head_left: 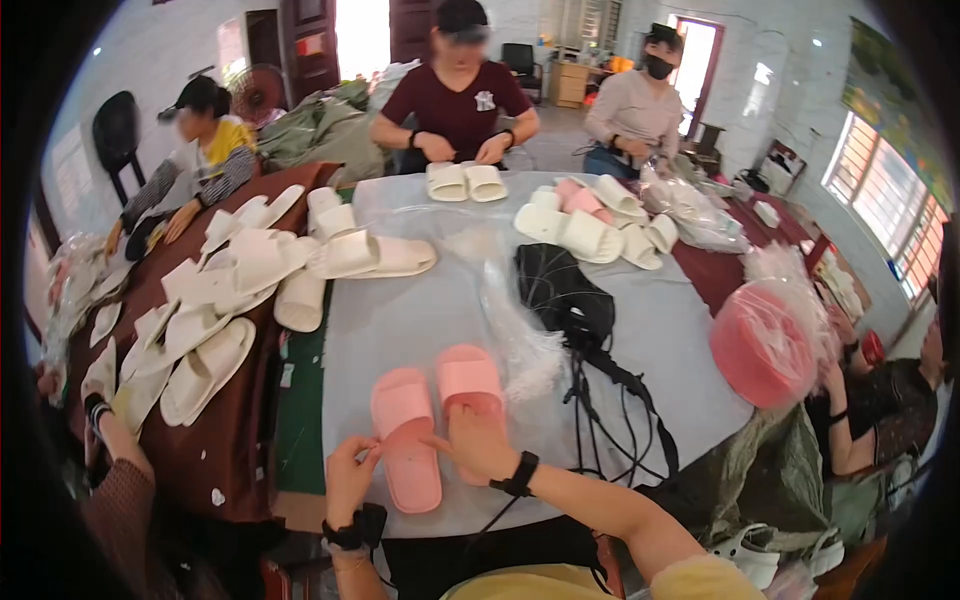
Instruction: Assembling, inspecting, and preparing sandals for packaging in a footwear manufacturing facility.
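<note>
Two pink slippers lie side by side in front of me, the left slipper (403,395) a little nearer than the right slipper (468,370). My left hand (348,485) is at the outer edge of the left one, thumb and fingertips pinched together; anything between them is too small to make out. My right hand (480,448) reaches over the right slipper, its fingers at the strap opening and partly hidden. Its thumb stretches apart toward the left slipper's footbed. Both wrists wear black bands.
A black bag (565,295) with long straps and clear plastic bags (520,345) lie beyond the slippers. White slippers (240,265) pile up at left, more (590,235) at far right. A pink plastic-wrapped roll (762,345) stands at right. Several people work around the table (660,330).
</note>
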`<state>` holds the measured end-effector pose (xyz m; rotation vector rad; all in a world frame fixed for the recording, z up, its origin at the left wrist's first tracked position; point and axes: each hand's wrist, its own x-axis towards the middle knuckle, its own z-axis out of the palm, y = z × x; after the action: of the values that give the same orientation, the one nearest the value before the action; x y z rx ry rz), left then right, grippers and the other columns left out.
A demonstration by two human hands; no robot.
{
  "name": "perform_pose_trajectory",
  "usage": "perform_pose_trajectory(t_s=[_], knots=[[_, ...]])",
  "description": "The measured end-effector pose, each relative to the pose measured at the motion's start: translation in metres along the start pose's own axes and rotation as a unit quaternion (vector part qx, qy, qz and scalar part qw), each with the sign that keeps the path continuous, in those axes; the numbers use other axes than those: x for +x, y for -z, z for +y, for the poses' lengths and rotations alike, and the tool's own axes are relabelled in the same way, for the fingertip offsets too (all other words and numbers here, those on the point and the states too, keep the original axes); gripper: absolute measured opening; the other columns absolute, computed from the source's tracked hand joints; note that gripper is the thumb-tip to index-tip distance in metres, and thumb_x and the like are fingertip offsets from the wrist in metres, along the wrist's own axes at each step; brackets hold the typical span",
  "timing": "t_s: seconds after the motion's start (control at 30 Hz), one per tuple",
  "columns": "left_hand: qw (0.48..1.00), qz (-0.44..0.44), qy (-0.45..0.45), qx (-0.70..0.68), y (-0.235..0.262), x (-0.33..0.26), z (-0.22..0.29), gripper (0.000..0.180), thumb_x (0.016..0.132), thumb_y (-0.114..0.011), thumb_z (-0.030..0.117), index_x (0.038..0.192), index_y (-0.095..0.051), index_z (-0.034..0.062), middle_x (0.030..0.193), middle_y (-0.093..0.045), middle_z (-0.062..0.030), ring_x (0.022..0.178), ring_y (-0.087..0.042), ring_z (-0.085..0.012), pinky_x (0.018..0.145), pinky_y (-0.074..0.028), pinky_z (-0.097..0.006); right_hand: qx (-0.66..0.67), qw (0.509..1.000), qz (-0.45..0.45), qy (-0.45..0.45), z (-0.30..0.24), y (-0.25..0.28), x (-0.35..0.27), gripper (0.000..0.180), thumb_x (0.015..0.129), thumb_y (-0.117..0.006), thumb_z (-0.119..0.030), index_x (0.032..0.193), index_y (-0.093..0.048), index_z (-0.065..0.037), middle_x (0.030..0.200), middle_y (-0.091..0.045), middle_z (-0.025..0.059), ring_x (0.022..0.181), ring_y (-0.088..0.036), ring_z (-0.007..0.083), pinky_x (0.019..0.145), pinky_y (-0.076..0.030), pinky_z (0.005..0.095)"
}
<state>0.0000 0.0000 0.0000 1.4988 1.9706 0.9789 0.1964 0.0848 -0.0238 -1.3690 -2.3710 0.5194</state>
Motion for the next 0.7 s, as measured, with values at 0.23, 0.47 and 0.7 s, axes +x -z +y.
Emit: perform_pose_trajectory(t_s=[0.23, 0.47, 0.7], knots=[[0.998, 0.007, -0.056, -0.035, -0.021, -0.012, -0.005, 0.008, 0.077, -0.060, 0.006, 0.078, -0.056, -0.0005, 0.094, -0.065, -0.0117, 0.051, -0.049, -0.0071, 0.043, -0.036, -0.022, 0.067, 0.998, -0.011, -0.013, 0.001, 0.013, 0.016, 0.032, 0.078, -0.057, -0.033, 0.074, -0.056, -0.001, 0.070, -0.059, 0.0158, 0.064, -0.058, 0.0305, 0.059, -0.045, 0.0418], [0.980, -0.032, 0.003, -0.195, -0.020, -0.029, -0.004, 0.005, 0.078, -0.059, 0.004, 0.079, -0.055, 0.0000, 0.092, -0.065, -0.0103, 0.045, -0.040, -0.0027, 0.039, -0.031, -0.019, 0.107, 0.982, 0.149, 0.041, 0.011, 0.062, -0.005, 0.019, 0.075, -0.054, -0.016, 0.080, -0.053, 0.002, 0.072, -0.059, 0.0195, 0.068, -0.058, 0.0349, 0.059, -0.045, 0.0439], [0.971, 0.041, 0.090, -0.216, 0.018, -0.057, -0.021, 0.009, 0.080, -0.061, 0.009, 0.080, -0.058, 0.0004, 0.081, -0.065, -0.0045, 0.045, -0.040, -0.0016, 0.040, -0.032, -0.018, 0.265, 0.832, 0.483, -0.066, 0.156, 0.159, -0.041, 0.014, 0.087, -0.049, -0.018, 0.085, -0.047, -0.003, 0.060, -0.049, 0.0048, 0.048, -0.046, 0.0134, 0.042, -0.039, 0.0260]])
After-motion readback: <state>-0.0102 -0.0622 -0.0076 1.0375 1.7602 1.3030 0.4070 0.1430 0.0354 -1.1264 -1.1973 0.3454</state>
